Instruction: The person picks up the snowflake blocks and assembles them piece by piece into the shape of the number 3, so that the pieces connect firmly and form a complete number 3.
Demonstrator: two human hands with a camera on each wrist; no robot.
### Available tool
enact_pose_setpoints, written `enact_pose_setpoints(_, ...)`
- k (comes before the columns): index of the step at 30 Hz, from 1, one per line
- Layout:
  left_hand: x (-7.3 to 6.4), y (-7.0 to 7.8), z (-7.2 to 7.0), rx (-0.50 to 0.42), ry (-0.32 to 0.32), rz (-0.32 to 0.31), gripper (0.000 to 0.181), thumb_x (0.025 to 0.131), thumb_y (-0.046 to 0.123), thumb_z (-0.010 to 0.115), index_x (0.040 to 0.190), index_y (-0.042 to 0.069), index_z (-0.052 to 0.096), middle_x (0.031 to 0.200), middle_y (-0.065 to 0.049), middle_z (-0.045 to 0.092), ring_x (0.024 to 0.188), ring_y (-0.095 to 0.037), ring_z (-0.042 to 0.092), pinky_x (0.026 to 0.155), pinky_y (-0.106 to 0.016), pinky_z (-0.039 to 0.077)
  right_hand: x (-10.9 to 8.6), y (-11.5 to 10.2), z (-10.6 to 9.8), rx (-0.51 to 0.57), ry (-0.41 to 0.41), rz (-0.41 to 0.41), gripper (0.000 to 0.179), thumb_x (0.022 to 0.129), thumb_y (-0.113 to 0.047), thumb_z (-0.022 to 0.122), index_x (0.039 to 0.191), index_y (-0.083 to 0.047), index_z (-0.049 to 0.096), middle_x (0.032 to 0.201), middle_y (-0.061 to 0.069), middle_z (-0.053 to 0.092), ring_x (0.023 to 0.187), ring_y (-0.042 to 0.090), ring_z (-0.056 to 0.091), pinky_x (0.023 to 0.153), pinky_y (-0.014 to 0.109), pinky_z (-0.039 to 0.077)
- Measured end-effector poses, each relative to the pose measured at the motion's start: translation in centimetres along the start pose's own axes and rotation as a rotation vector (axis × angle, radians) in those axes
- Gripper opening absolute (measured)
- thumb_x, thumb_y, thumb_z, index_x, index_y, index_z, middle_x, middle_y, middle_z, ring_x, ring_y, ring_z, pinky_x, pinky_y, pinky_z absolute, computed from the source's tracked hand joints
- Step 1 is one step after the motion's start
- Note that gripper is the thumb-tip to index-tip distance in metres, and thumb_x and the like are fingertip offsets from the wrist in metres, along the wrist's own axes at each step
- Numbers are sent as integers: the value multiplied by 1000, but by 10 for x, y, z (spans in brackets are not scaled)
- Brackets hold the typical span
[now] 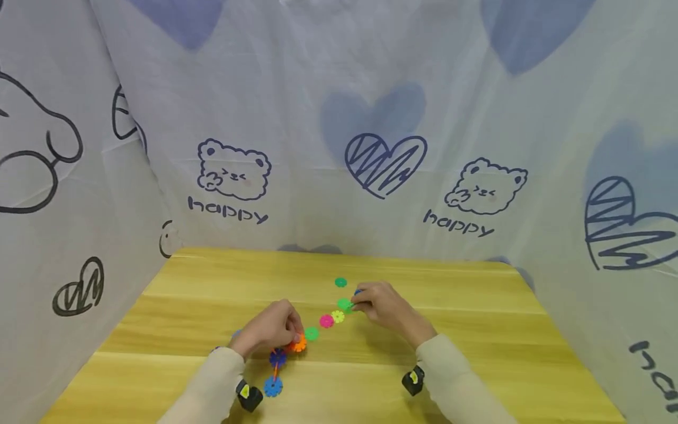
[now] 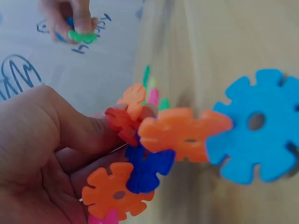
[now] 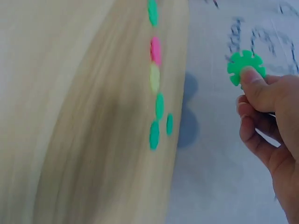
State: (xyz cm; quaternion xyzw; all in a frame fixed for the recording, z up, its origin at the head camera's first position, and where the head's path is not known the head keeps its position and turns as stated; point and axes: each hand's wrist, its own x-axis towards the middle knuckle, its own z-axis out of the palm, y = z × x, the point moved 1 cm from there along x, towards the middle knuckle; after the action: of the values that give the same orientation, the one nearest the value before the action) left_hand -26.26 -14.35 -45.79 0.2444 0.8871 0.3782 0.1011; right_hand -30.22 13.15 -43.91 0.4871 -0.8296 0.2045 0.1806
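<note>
Left hand: pinches a cluster of notched discs (image 2: 180,133) near the front of the table; left hand seen at (image 1: 274,324).
Cluster: orange, red (image 2: 122,125) and dark blue (image 2: 148,170) discs slotted together, a light blue disc (image 2: 275,135) at one end, a pink piece (image 2: 105,217) below.
Right hand: thumb and fingers grip a green disc (image 3: 244,59), raised off the table; right hand seen at (image 1: 382,303).
Loose row: pink disc (image 1: 326,321) and yellow disc (image 1: 338,317) side by side between the hands, other green pieces (image 1: 311,333) towards both ends.
Table: yellow wood-grain top (image 1: 477,353).
Backdrop: pale cloth (image 1: 296,118) printed with hearts, bears and "happy".
Wrists: pale sleeves (image 1: 450,365), a black box (image 1: 413,381) by each.
</note>
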Motion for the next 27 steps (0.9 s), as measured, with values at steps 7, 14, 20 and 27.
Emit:
enact_pose_setpoints(7,11,13,-9,-45,37,-31,10,91,-4,68,89,2,76,72,-3,72,58,-10,58,60,-25,52,10,-13,14,67,-3,0,4,85,-8,84,83,-5,82,73,3,69,59,3,56,56,8,42)
enact_pose_setpoints(14,17,17,-4,-91,43,-34,8,94,0,69,97,-1,76,80,-5,75,67,-13,67,64,-28,58,5,-21,28,112,34,-14,4,86,-7,83,82,-6,82,72,3,68,59,1,51,57,7,41)
enact_pose_setpoints(20,19,23,-1,-118,56,-34,8,94,0,70,99,-3,76,80,-7,76,65,-14,68,60,-29,58,3,-27,33,126,56,6,5,86,-8,83,82,-6,82,71,2,66,58,-1,49,56,6,39)
enact_pose_setpoints(27,22,27,1,-153,113,-16,9,90,-5,69,96,-7,76,77,-11,77,62,-16,71,61,-29,61,3,-29,36,143,163,-3,8,83,-2,84,77,-3,80,68,3,66,55,1,51,54,6,41)
